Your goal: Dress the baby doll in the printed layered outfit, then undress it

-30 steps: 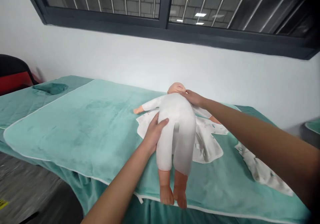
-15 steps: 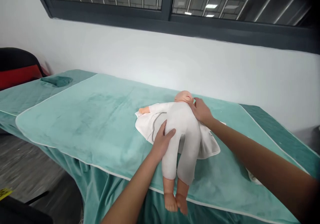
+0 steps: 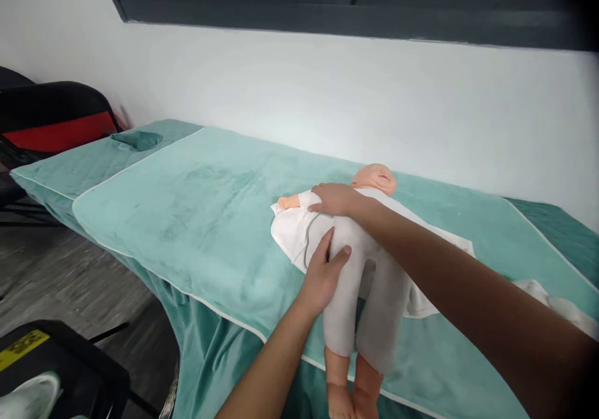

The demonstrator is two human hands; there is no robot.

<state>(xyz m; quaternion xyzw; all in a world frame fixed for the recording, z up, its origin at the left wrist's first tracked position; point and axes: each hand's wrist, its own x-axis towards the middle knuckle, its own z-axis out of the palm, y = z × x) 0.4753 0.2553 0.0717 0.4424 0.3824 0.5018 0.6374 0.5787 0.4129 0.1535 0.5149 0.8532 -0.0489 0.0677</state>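
The soft, light-green fuzzy mat with a thin white edge (image 3: pixel 206 201) spreads out wide to the left of the bare-headed baby doll in a white cloth suit (image 3: pixel 354 241). The doll lies on its back near the front, with its head close to the wall. Its two bare feet (image 3: pixel 340 400) poke out past the mat's front edge. The right arm reaches across its middle from the right side.

The left hand (image 3: pixel 325 275) is on the doll's hip, with the thumb and pointing finger apart like a V. The other fingers are hidden, so I cannot tell if it squeezes. The right hand (image 3: pixel 336 199) lies over the doll's chest, with fingertips on its white sleeve. I cannot tell if they grip.

The doll's head, hand and feet are smooth and peachy pink. One small hand (image 3: pixel 289 201) sticks out to the left. The suit is plain, and its legs end above the feet. A white cloth garment (image 3: pixel 291 235) is spread under the doll. More crumpled white cloth (image 3: pixel 533 289) is at the right, partly behind the arm.

Wavy green cloth (image 3: pixel 201 328) hangs down in front. Behind are a white wall (image 3: pixel 281 88) and a dark gray window frame (image 3: pixel 262 9). A black and red chair (image 3: pixel 63 133) stands at the far left, above a gray floor (image 3: pixel 107 288).
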